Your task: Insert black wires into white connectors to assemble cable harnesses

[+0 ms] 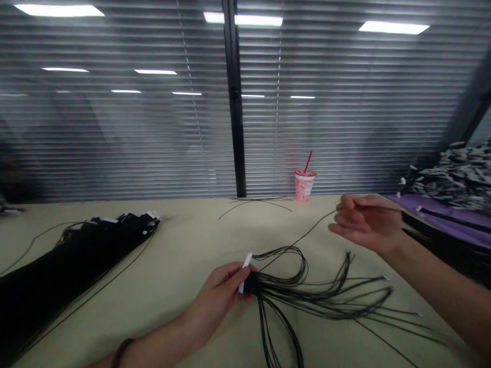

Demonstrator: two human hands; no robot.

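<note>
At a pale table before closed blinds, your left hand pinches the bound end of a black cord bundle, thumb and fingers closed over it just below a white tag that sticks up from the grip. Your right hand is raised up and to the right, well apart from the left, its thumb and forefinger pressed together on a single strand. That strand runs in a slack diagonal from the bundle up to the right hand. The bundle lies low and near the centre, and the left hand alone is on it. Its loose strands fan out to the right across the table in long loops, so the long axis runs left to right, passing beneath the lifted right hand; a few more hang toward you. A dark band circles the left wrist. To the far left lies a long stack of black bundles with white tags; a few stray cords lie by the blinds. Beside them stands a pink cup with a red straw, its contents hidden. At right, a purple sheet bears a heap of black-and-white pieces.
</note>
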